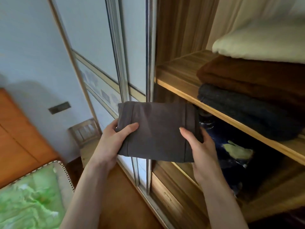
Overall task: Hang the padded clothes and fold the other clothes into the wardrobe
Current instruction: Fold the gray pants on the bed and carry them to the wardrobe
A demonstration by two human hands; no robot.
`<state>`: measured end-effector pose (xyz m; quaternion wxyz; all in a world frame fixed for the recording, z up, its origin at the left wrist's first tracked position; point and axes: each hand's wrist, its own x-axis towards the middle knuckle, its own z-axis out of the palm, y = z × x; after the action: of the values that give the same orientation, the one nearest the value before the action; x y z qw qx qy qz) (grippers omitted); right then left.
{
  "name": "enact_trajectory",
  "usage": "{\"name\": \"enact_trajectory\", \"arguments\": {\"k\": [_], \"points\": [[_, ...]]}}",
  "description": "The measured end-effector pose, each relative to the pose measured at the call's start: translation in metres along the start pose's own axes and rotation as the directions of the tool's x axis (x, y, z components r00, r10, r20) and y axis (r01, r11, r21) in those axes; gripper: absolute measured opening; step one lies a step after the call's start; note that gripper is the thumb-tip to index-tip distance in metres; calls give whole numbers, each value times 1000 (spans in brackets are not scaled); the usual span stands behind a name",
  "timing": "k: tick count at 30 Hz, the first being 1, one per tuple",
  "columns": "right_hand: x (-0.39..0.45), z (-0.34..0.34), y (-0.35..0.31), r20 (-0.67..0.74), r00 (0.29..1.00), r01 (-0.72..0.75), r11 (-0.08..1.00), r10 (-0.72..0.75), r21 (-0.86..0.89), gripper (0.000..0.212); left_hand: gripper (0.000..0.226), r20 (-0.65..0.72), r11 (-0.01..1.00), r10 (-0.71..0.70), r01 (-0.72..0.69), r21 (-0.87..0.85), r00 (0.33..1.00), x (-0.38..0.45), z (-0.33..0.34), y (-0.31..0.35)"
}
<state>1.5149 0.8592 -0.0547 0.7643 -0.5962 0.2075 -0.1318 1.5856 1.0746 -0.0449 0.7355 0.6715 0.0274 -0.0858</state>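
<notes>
In front of the open wardrobe [184, 76], the left hand [113, 141] and right hand [201, 151] each grip a side of the folded grey garment [158, 131], thumbs on top, just below the wooden shelf [231, 119].

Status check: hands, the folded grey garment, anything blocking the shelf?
Left hand and right hand each grip the folded grey garment. Garment outside wardrobe, level with shelf edge. Folded stack fills shelf's right.

folded garment [158, 131] — dark grey | blankets [250, 80] — cream, brown, charcoal | bedding [31, 195] — green floral
</notes>
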Motion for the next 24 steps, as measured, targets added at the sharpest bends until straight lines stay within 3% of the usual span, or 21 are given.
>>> {"name": "enact_trajectory", "arguments": {"k": [10,14,19,24], "points": [[-20,12,-22,21,1000,22,1000,-22,-7,38,34,82,1000,-12,13,-13,997,9,-8,25],[-24,29,-46,-15,996,84,996,-84,13,33,35,148,998,-10,18,-53,989,28,-15,47],[-28,50,-79,-81,980,181,983,-179,14,62,53,272,997,29,-7,-81,962,49,-15,80],[-37,55,-118,-147,933,323,944,-329,-68,52,59,395,994,65,-24,-109,917,62,6,117]]}}
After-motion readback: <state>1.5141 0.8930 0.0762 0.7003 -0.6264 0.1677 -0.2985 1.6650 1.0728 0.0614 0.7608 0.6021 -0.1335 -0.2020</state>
